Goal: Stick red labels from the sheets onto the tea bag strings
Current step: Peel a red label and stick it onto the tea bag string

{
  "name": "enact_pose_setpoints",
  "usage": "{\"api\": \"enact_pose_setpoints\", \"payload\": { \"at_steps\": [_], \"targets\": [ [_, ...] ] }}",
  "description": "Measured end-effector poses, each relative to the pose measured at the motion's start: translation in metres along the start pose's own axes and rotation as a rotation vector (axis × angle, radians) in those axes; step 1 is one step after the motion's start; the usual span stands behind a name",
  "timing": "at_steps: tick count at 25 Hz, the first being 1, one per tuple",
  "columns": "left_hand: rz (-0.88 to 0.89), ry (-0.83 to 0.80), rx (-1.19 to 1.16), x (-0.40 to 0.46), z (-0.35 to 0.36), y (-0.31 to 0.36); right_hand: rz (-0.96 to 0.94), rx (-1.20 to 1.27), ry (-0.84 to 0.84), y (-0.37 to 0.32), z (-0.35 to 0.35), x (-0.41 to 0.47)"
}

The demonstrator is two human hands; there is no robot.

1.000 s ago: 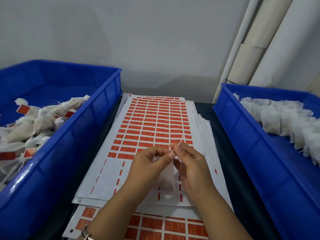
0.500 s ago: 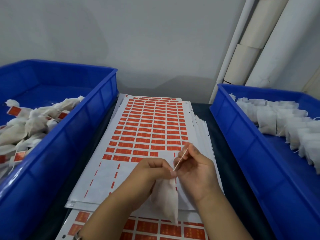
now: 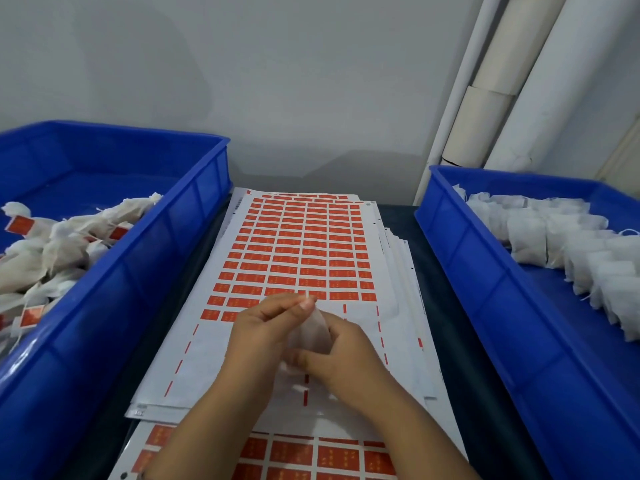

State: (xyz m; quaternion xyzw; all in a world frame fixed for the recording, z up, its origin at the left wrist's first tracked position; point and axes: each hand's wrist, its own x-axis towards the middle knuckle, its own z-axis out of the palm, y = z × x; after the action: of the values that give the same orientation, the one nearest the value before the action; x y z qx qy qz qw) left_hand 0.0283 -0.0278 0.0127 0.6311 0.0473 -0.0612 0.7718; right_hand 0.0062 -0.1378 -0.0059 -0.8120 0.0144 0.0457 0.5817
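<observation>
A white tea bag is held between both hands above the label sheet, a white sheet with rows of red labels, its near part stripped. My left hand pinches the top of the bag and its string between thumb and forefinger. My right hand grips the bag's lower part from the right. The string end is too small to make out.
A blue bin on the left holds tea bags with red labels. A blue bin on the right holds plain white tea bags. More label sheets lie under the top one. White pipes stand at the back right.
The tea bag hung below my left hand half a second ago; it now sits up between both hands. My right hand has dropped from the string to the bag's lower part.
</observation>
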Motion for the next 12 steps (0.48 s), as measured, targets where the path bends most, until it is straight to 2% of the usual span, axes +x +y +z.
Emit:
{"api": "enact_pose_setpoints", "payload": {
  "at_steps": [3, 7, 12],
  "targets": [
    [-0.060, -0.006, -0.048, 0.007, -0.008, 0.002, -0.015, -0.034, -0.029, 0.003, -0.005, 0.002],
    [-0.152, -0.034, -0.228, 0.018, -0.018, 0.003, 0.000, 0.040, -0.073, 0.002, -0.010, 0.000],
    [-0.211, 0.063, -0.442, 0.023, -0.020, 0.010, 0.014, -0.104, -0.012, 0.004, -0.013, 0.001]
  ]
}}
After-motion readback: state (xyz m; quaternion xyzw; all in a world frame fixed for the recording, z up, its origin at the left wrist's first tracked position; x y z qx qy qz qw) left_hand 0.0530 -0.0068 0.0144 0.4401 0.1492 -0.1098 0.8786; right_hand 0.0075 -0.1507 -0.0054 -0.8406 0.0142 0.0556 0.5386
